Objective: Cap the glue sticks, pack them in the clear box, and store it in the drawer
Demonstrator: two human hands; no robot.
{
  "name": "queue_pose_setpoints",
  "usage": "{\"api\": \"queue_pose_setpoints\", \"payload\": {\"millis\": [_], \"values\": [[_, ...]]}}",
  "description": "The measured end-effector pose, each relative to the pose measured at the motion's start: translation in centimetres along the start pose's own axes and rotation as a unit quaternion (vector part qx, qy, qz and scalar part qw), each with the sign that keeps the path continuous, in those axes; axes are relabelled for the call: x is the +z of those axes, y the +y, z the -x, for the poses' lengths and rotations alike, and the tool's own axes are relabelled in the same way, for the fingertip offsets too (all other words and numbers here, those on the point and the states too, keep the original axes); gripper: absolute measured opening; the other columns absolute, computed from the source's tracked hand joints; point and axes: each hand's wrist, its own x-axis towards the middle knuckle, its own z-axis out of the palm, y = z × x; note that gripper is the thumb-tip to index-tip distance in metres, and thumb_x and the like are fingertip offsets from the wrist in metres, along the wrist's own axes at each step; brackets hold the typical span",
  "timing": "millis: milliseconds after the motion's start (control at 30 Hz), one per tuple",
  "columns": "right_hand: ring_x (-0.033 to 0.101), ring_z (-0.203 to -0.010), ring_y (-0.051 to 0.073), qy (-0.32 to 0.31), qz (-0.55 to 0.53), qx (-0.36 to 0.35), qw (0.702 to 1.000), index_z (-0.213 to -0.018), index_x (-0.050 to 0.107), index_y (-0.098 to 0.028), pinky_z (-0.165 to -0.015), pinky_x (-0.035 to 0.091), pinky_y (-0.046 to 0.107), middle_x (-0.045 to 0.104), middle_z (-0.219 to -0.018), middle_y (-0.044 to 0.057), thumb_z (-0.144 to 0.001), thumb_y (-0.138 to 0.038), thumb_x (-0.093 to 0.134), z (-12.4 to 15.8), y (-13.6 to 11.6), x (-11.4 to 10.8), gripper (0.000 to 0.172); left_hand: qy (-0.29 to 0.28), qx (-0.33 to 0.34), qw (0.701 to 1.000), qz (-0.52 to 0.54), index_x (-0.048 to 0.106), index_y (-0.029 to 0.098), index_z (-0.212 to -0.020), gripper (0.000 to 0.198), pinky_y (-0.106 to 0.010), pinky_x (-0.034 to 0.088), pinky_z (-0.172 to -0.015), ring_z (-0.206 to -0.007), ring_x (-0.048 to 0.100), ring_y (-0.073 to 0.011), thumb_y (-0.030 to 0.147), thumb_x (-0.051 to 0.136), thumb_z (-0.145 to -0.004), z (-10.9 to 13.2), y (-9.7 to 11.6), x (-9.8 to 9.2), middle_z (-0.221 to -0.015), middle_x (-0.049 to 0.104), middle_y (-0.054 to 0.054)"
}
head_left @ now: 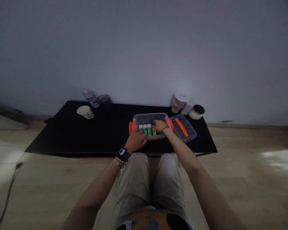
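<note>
Left hand: fingers [136,139] curled downward, not spread, resting on the near rim of the clear plastic box [148,118]; pinch or plain touch impossible to tell from this view; black smartwatch [123,153] on the wrist.

Right hand: [159,125] reaching over the box's far-right part, fingers down inside, just beside the yellow-labelled glue stick [154,131]; grip impossible to tell, fingertips hidden.

Box contents: row of white-capped green glue sticks [145,129] upright or tilted, unclear, toward the near wall.

Box position: on the black rectangular mat [62,137], close to the mat's near edge, bright orange plastic latches [130,127] on both short ends.

Lid: clear plastic lid [190,134] with orange strip [181,127], lying just right of the box, nearly touching it, near the mat's right corner.

Far edge: white paper cup [85,111] on its side; tilted plastic bottle [90,98], dark round cup [104,100], lidded plastic cup [179,103], and cream roll of tape [197,111] along the pale wall [144,48].

Room: wide stretch of black mat left of the box; beige wood-look floor [242,159] past the mat's near and right edges.
</note>
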Motion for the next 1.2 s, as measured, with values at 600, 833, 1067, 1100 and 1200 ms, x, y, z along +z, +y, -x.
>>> {"api": "queue_pose_setpoints", "payload": {"millis": [600,833,1067,1100,1200], "values": [[0.044,-0.132,0.033,0.058,0.166,0.345,0.922,-0.137,0.052,-0.012,-0.099,0.043,0.041,0.045,-0.142,0.022,-0.092,-0.039,0.056,8.0,16.9,0.1,0.053,0.009,0.009,0.998,0.065,0.072,0.02,-0.085,0.032,-0.045,0.044,-0.1,-0.082,0.067,-0.0227,0.029,0.043,-0.095,-0.5,-0.9,0.4,-0.079,0.073,-0.007],[0.043,-0.132,0.034,0.079,0.19,0.331,0.921,-0.124,0.063,-0.011,-0.099,0.045,0.043,0.049,-0.138,0.022,-0.085,-0.032,0.064,8.5,16.6,-0.3,0.045,0.013,0.022,0.998,0.06,0.071,0.019,-0.08,0.029,-0.046,0.045,-0.098,-0.082,0.068,-0.0231,0.026,0.046,-0.093,-0.6,-1.2,0.4,-0.079,0.073,-0.007],[0.065,-0.101,0.026,0.173,0.102,0.315,0.928,-0.097,0.07,-0.012,-0.086,0.049,0.033,0.067,-0.107,0.017,-0.079,-0.038,0.067,10.8,17.9,-3.6,0.032,0.02,0.019,0.998,0.053,0.072,0.02,-0.085,0.025,-0.045,0.045,-0.098,-0.085,0.069,-0.0234,0.025,0.048,-0.091,-0.5,-1.1,0.5,-0.082,0.074,-0.007],[0.066,-0.095,0.025,0.203,0.071,0.306,0.928,-0.094,0.07,-0.013,-0.084,0.05,0.032,0.069,-0.102,0.015,-0.078,-0.038,0.066,11.0,17.9,-4.2,0.03,0.022,0.016,0.998,0.048,0.072,0.02,-0.085,0.026,-0.045,0.046,-0.098,-0.085,0.069,-0.0233,0.026,0.047,-0.092,-0.5,-1.1,0.5,-0.082,0.074,-0.008],[0.066,-0.09,0.023,0.283,-0.028,0.223,0.933,-0.09,0.067,-0.016,-0.084,0.051,0.033,0.071,-0.101,0.012,-0.076,-0.037,0.062,11.1,17.0,-5.8,0.026,0.022,0.011,0.999,0.046,0.071,0.02,-0.084,0.027,-0.045,0.046,-0.098,-0.085,0.069,-0.0231,0.026,0.046,-0.093,-0.5,-1.1,0.6,-0.082,0.074,-0.008]]}}
